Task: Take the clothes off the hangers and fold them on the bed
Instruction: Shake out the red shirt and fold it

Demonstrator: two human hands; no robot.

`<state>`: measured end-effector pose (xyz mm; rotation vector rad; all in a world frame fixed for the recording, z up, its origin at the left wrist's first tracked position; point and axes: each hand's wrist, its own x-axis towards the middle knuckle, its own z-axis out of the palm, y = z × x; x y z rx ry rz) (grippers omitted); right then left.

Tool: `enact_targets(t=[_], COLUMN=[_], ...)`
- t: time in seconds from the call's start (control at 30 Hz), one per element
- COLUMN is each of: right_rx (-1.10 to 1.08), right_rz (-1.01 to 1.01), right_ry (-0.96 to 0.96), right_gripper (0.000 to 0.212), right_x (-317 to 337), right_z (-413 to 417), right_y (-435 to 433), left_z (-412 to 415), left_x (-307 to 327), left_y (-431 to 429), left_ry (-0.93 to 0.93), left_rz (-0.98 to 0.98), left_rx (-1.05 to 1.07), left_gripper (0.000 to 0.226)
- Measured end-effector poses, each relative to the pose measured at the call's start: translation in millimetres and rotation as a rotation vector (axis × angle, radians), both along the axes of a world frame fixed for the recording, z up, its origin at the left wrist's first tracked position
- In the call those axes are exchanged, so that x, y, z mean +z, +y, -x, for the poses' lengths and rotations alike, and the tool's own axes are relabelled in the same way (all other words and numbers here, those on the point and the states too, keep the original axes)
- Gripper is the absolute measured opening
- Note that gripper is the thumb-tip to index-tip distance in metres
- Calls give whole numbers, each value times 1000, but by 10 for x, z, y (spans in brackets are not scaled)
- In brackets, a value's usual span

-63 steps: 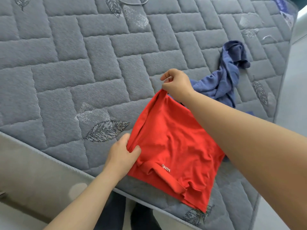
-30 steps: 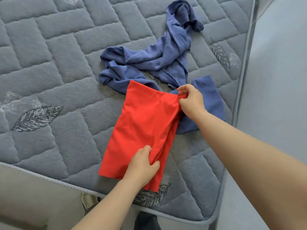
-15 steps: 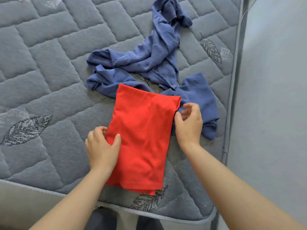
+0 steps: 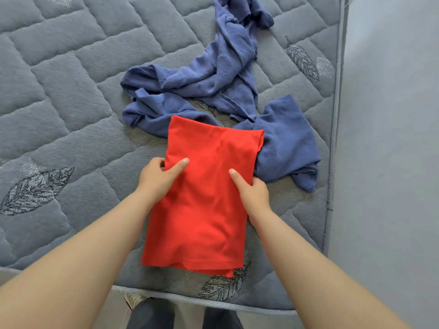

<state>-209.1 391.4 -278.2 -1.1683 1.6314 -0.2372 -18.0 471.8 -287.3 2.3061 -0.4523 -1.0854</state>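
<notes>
Head view, the only one supplied.

The red garment point(image 4: 202, 198) lies flat on the bed point(image 4: 59, 91), near its front edge and toward its right-hand corner, already folded into a long rectangle. Its long axis runs away from the person, the far end leaning slightly to the right.

The left hand point(image 4: 156, 179) grips the left long edge: the thumb lies on top of the cloth and the fingers curl under it. The right hand point(image 4: 251, 188) grips the right long edge the same way, thumb on top, fingers tucked out of sight beneath. Both holds sit somewhat beyond the midpoint of the length, roughly level with each other, so neither hand is nearer; the cloth lies between them.

Judgement: the next fold should cross the long axis, bringing one short end onto the other. Most of the length lies on the near side of the fingers.

Obstructions: a blue garment point(image 4: 213, 74), crumpled and unfolded, lies just beyond. The far short edge of the red piece overlaps it, and the far right corner rests on its flatter portion (likely to drag if that end is lifted carelessly). A wall point(image 4: 392, 138) stands close along the bed's right side. No hanger is visible.
</notes>
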Motion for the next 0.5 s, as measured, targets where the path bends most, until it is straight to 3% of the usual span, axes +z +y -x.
enact_targets(t=[0.17, 0.5], right_rx=[-77, -71], right_rz=[137, 394], right_ry=[6, -127], right_gripper=[35, 21], right_x=[-1, 574], right_z=[-125, -265], right_y=[44, 290], left_z=[30, -37], left_x=[21, 648], left_y=[-59, 304], left_ry=[95, 25], left_rz=[115, 351], left_rx=[-41, -50], left_gripper=[29, 13])
